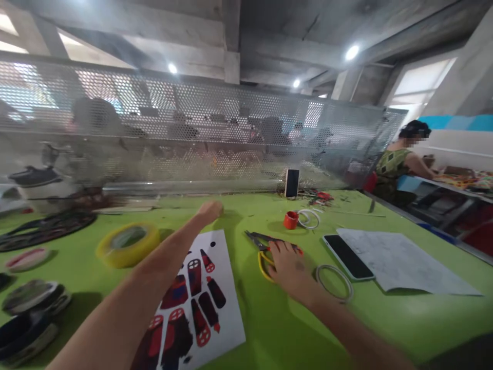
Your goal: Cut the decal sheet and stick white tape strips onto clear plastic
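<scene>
My left hand (pixel 211 210) reaches far forward over the green table, beyond a sheet of white paper. It is smeared by motion and its fingers are hidden, so whether it holds anything cannot be seen. Below that forearm lies the white paper (pixel 231 313), printed with dark red and black shapes. On the right, my right hand (pixel 289 264) has its fingers curled down over scissors with yellow handles (pixel 263 266) and a dark-bladed tool with red handle parts (pixel 300 251). The hand covers much of both handles. A pale ring (pixel 349 288) lies beside the right wrist.
A wide yellow tape roll (pixel 103 252) lies left. A phone (pixel 348 259) rests against white paper (pixel 416 262). Ahead are a small red roll (pixel 290 221), a white coil (pixel 318 220) and an upright phone (pixel 291 183). Perforated metal screen (pixel 215 118) behind; a person (pixel 400 159) sits right.
</scene>
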`<state>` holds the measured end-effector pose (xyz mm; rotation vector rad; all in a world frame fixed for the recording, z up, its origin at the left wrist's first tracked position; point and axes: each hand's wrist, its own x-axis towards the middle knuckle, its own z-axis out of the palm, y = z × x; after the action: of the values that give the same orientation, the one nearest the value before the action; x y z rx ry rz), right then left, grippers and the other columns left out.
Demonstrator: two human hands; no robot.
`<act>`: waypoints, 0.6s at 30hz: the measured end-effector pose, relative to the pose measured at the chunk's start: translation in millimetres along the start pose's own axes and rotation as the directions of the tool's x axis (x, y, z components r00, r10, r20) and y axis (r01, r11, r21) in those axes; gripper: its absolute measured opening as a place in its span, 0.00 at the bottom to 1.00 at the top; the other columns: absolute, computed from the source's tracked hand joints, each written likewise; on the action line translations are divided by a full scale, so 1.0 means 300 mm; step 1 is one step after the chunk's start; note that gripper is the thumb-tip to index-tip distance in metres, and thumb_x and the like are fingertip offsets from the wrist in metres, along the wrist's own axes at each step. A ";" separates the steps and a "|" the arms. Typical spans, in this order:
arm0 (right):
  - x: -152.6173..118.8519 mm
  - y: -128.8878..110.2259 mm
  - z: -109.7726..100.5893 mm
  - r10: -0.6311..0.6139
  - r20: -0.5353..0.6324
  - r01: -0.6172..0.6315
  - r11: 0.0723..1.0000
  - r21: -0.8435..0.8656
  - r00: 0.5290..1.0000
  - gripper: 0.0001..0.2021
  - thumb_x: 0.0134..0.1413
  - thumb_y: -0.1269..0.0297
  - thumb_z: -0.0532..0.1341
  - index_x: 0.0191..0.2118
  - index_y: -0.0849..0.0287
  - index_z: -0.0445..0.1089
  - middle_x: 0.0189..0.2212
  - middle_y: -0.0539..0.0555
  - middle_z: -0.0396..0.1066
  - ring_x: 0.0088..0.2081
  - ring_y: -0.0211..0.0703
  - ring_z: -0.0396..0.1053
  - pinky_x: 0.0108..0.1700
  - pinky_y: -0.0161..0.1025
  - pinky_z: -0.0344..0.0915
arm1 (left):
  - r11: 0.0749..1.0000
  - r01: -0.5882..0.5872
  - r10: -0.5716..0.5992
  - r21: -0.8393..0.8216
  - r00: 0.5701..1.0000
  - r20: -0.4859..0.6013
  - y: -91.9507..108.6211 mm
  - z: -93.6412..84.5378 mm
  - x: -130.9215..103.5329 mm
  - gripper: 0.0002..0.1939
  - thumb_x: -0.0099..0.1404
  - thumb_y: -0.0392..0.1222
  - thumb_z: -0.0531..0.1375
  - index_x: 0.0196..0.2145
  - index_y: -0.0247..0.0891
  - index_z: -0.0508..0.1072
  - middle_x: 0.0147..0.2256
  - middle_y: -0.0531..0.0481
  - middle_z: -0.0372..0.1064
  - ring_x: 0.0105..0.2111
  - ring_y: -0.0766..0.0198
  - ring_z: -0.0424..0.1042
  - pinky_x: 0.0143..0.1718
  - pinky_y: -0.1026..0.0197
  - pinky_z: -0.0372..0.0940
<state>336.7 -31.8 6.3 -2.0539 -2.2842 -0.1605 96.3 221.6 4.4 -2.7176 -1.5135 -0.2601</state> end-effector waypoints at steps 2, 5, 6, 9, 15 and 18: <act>0.016 -0.002 0.011 0.036 0.007 -0.035 0.999 -0.025 0.999 0.23 0.60 0.67 0.63 0.59 0.68 0.69 0.55 0.71 0.72 0.56 0.61 0.70 0.60 0.52 0.66 | 1.000 -0.009 0.008 0.030 0.999 0.043 -0.023 0.027 -0.008 0.17 0.72 0.48 0.62 0.53 0.37 0.72 0.52 0.43 0.72 0.48 0.56 0.74 0.49 0.48 0.73; 0.027 0.005 0.006 0.062 0.006 -0.062 0.996 -0.064 0.998 0.20 0.61 0.67 0.61 0.58 0.68 0.70 0.54 0.71 0.72 0.55 0.62 0.70 0.58 0.53 0.66 | 0.999 -0.015 0.012 0.044 0.998 0.060 -0.042 0.042 -0.022 0.17 0.72 0.48 0.62 0.53 0.36 0.72 0.52 0.43 0.72 0.48 0.56 0.74 0.49 0.47 0.73; 0.029 0.005 0.001 0.062 0.006 -0.061 0.995 -0.076 0.998 0.20 0.62 0.67 0.61 0.58 0.68 0.70 0.54 0.72 0.72 0.56 0.63 0.69 0.58 0.54 0.65 | 0.999 -0.008 0.006 0.039 0.998 0.056 -0.047 0.038 -0.024 0.17 0.72 0.48 0.62 0.53 0.36 0.72 0.52 0.43 0.72 0.48 0.56 0.74 0.49 0.47 0.73; 0.037 -0.002 -0.011 0.045 0.028 -0.043 0.996 -0.080 0.999 0.17 0.62 0.73 0.58 0.55 0.66 0.71 0.51 0.71 0.73 0.54 0.60 0.70 0.58 0.52 0.64 | 0.999 0.040 -0.040 0.006 0.999 0.021 -0.064 0.010 -0.019 0.17 0.72 0.49 0.61 0.53 0.37 0.72 0.52 0.43 0.72 0.48 0.56 0.74 0.49 0.48 0.73; 0.027 0.001 -0.027 0.092 0.094 -0.100 0.992 0.077 0.991 0.23 0.58 0.81 0.53 0.59 0.73 0.67 0.53 0.76 0.71 0.54 0.62 0.69 0.57 0.54 0.63 | 0.989 0.126 -0.132 -0.075 0.987 -0.094 -0.096 -0.061 -0.001 0.18 0.72 0.49 0.62 0.55 0.38 0.71 0.53 0.42 0.71 0.49 0.55 0.74 0.50 0.47 0.73; 0.008 0.034 -0.054 0.120 0.140 -0.153 0.957 0.248 0.983 0.24 0.55 0.78 0.58 0.59 0.72 0.68 0.52 0.74 0.71 0.53 0.61 0.70 0.56 0.51 0.63 | 0.983 0.155 -0.167 -0.100 0.978 -0.127 -0.108 -0.092 -0.010 0.18 0.72 0.49 0.62 0.55 0.38 0.71 0.54 0.42 0.70 0.50 0.55 0.74 0.50 0.47 0.73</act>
<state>346.3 -30.3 23.0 -2.1249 -2.0837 0.2658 63.6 233.4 29.0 -2.5820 -1.7241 -0.5173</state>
